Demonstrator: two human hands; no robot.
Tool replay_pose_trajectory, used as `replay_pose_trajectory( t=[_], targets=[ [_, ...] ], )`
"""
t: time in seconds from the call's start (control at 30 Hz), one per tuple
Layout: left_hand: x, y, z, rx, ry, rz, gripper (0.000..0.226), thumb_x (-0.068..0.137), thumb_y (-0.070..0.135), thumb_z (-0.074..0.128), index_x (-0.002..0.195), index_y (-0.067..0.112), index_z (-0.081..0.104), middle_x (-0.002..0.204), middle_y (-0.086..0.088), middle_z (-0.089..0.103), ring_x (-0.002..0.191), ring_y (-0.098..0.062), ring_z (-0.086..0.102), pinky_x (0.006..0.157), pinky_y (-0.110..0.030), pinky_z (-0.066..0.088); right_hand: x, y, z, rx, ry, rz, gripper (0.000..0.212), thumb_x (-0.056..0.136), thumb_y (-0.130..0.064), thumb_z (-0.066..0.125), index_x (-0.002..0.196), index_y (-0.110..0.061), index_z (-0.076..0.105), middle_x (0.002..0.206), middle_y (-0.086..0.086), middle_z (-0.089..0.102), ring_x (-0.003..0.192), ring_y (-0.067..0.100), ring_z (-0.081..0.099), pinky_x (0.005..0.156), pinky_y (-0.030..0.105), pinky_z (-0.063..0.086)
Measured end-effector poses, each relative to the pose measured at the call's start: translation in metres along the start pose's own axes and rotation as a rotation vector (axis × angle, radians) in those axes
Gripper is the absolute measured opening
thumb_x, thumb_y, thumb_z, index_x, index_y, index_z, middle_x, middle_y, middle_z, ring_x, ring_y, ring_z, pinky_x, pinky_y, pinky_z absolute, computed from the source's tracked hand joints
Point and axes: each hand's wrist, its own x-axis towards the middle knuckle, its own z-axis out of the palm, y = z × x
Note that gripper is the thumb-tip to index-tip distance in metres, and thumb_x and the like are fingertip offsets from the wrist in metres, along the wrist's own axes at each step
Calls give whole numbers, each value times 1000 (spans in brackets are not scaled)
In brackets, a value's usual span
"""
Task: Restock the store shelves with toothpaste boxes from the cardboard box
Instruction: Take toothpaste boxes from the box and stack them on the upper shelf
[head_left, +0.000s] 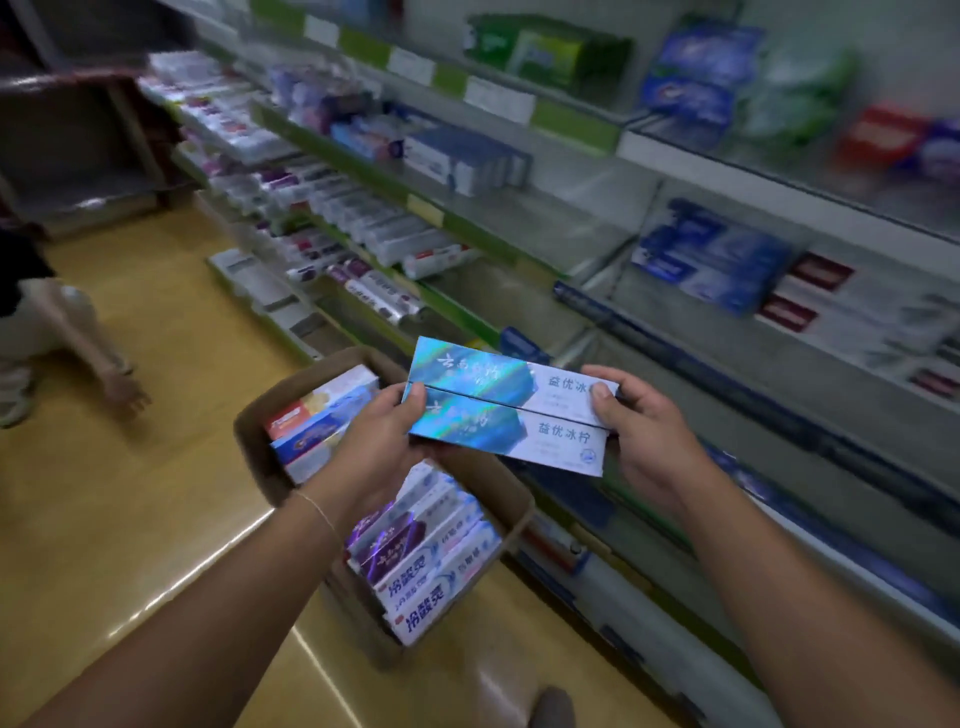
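Two long toothpaste boxes (498, 405), teal holographic at one end and white at the other, lie side by side in the air above the cardboard box (511, 519). My left hand (376, 441) grips their teal end, thumb on top. My right hand (644, 431) grips the white end, thumb pressed on the upper box. The cardboard box stands on the floor beside the shelves and holds several more toothpaste boxes (431, 566), purple, white and blue ones.
Store shelves (571, 244) run along the right, partly stocked with toothpaste, with bare stretches on the middle tiers. Another person (47, 332) crouches at the far left on the yellow floor (156, 467). A dark counter stands behind them.
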Motion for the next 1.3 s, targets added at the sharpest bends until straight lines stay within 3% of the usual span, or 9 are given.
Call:
replay_pose_trajectory(
  t=[0.07,0.23,0.33,0.5,0.7,0.87,1.03,1.17,1.3],
  targets=[
    [-3,-3,27,22,-65,4,28,104,23,40,118,5,55,111,-14,68,90,-21,70,79,-40,58,-17,-6,-26,10,84,-15,17,100,-12,53,107,-19,67,100,5,69,85,16,65,73,34,58],
    [-20,-14,103,84,-224,33,26,104,27,38,106,8,57,91,-4,72,77,-14,71,68,-36,60,-65,-22,-91,38,266,-30,18,101,-11,51,104,-19,66,99,5,69,81,15,65,63,26,56],
    [-33,-21,147,118,-296,19,29,104,29,38,110,7,57,101,-10,70,84,-20,70,72,-40,60,-98,-30,-129,55,376,-60,17,101,-11,52,103,-20,67,101,6,68,81,15,65,68,31,56],
    [-73,-38,222,147,-396,-16,31,104,29,41,111,4,57,112,-18,67,98,-30,65,88,-53,54,-168,-44,-189,128,516,-135,17,101,-11,51,108,-18,65,94,0,67,80,16,64,61,30,59],
    [-146,-68,294,179,-485,-17,31,104,29,41,108,4,58,101,-13,70,82,-22,70,68,-41,60,-261,-48,-256,123,676,-228,15,99,-12,55,113,-14,60,89,0,65,77,16,65,57,28,58],
    [-217,-97,341,177,-549,-32,28,103,30,42,104,7,60,95,-11,72,83,-22,71,77,-46,58,-339,-42,-307,93,753,-266,9,98,-13,57,106,-14,61,93,5,67,77,16,66,64,32,60],
    [-288,-131,386,185,-600,-63,27,104,27,41,104,8,59,96,-11,71,86,-24,69,80,-47,56,-418,-37,-355,126,784,-268,13,98,-11,57,111,-11,61,92,6,69,75,16,68,60,33,61],
    [-335,-157,424,192,-659,-93,26,104,26,41,101,7,59,92,-10,71,81,-24,68,78,-46,57,-481,-32,-393,105,840,-255,13,99,-12,56,111,-9,60,95,10,68,77,19,67,52,28,57],
    [-376,-179,463,191,-736,-110,25,104,24,41,100,7,59,82,-6,74,74,-21,70,73,-46,57,-535,-27,-427,96,910,-273,12,98,-12,57,108,-13,64,99,11,69,77,17,68,57,31,59]
  ],
)
